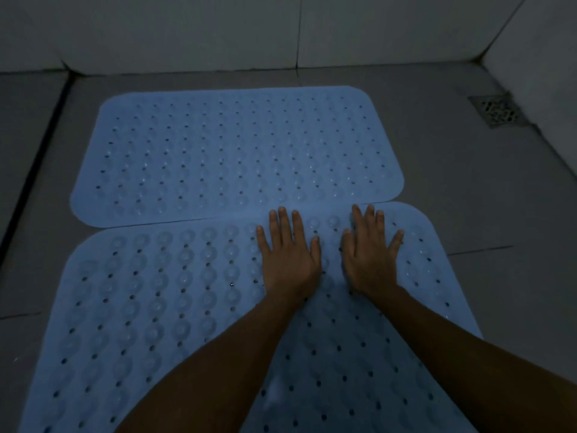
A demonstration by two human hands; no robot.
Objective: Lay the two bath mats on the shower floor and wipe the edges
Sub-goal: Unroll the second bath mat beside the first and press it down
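Two light blue rubber bath mats with rows of holes and suction bumps lie flat on the grey tiled shower floor. The far mat (237, 151) lies close to the back wall. The near mat (150, 307) lies in front of it, their long edges meeting and the far one slightly overlapping. My left hand (288, 254) and my right hand (370, 254) rest palm-down, fingers spread, side by side on the near mat's far edge. Neither hand holds anything.
A square metal floor drain (498, 110) sits in the far right corner. White tiled walls (281, 29) close the back and right sides. A dark groove (40, 157) runs along the floor on the left. The light is dim.
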